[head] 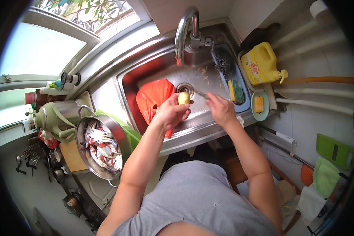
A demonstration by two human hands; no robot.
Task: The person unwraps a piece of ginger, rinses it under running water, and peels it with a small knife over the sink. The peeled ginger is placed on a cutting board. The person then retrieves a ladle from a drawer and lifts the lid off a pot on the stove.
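Note:
My left hand (174,110) holds a small pale yellow piece of produce (184,98), perhaps a potato or ginger, above the sink. Its surface looks peeled. To the right, my right hand (221,109) grips a thin tool (201,94) that points toward the produce without touching it; motion blur hides what kind it is. Beneath both hands lies the stainless steel sink (165,66), with its drain (185,88) just beyond the left fingertips. Light peel scraps (205,72) are scattered on the sink floor. A red plastic bag (155,93) rests in the sink beside my left hand.
A chrome faucet (181,38) arches over the sink. In the blue tray (245,101) are a sponge (236,91) and a scouring pad (224,63). A yellow detergent jug (261,63) stands right. At left are a steel pot (122,141) of crabs (103,144) and a green thermos (57,116).

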